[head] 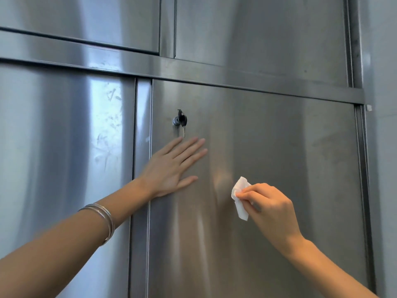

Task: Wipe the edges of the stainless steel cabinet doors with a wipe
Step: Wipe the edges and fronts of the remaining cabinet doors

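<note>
White wipe (240, 197), crumpled and folded, pinched between thumb and fingertips of the right hand (272, 208); grip closed tight on its middle, with loose ends sticking up above and hanging down below the fingers. Sits in front of the middle of the lower right cabinet door (290, 143), well apart from every edge of that door; cannot tell whether touching the steel or held just off it.

Flat on the same door, left hand (169, 168), fingers straight and close together, thumb out to the side, grip wide and holding nothing; heel of the palm lying over the door's left edge. Just above those fingertips, round lock (175, 121) with black-headed keys (183, 120), one metal blade hanging down. Thin silver bangles (103, 220) around the left forearm.

Brushed stainless steel all around, with soft streaky reflections. Left of the door, narrow upright strip (142, 125), then the lower left door (53, 158), marked with smears near its right side. Above both, wide horizontal rail (204, 73); over that, upper left door (75, 18) and upper right door (257, 29). At far right, grey side panel (382, 61).
</note>
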`<action>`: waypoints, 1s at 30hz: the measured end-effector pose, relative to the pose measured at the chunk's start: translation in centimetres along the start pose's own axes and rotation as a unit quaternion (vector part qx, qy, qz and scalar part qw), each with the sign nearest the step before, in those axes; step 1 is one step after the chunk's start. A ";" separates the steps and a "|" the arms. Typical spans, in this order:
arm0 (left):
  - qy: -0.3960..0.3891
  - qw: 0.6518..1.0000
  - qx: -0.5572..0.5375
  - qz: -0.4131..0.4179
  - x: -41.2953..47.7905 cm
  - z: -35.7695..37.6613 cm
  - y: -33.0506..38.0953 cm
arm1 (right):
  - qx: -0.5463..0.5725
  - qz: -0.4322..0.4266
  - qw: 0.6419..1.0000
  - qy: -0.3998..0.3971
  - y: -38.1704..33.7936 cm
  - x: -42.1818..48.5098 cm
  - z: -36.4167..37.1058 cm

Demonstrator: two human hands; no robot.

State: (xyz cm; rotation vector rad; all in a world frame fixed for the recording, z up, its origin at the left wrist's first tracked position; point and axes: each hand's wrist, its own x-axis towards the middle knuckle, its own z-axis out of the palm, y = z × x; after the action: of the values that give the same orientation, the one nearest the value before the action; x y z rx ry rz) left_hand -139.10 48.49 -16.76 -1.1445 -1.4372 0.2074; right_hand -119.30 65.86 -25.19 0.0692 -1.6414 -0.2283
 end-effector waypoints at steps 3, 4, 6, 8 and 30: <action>0.006 1.000 0.008 -0.001 -0.4 0.0 -0.6 | 0.010 0.004 1.000 -0.002 0.7 -0.2 0.0; 0.009 1.000 0.010 -0.005 -0.8 -0.1 -0.9 | 0.012 0.009 1.000 -0.001 0.9 -0.3 -0.1; 0.009 1.000 0.011 -0.015 -1.8 -0.3 -1.5 | 0.017 0.018 1.000 0.001 1.4 -0.3 -0.3; 0.012 1.000 0.015 -0.024 -3.2 -0.3 -2.4 | 0.026 0.026 0.999 0.004 1.8 -0.2 -0.3; -0.078 0.994 -0.015 -0.076 4.0 -2.5 6.5 | 0.114 -0.011 0.991 0.071 4.2 2.9 -0.1</action>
State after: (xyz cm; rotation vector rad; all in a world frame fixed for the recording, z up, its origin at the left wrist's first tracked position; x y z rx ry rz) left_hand -132.88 53.32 -18.07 -1.0560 -1.6631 0.1717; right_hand -119.10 69.40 -21.51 0.2717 -1.5191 -0.0514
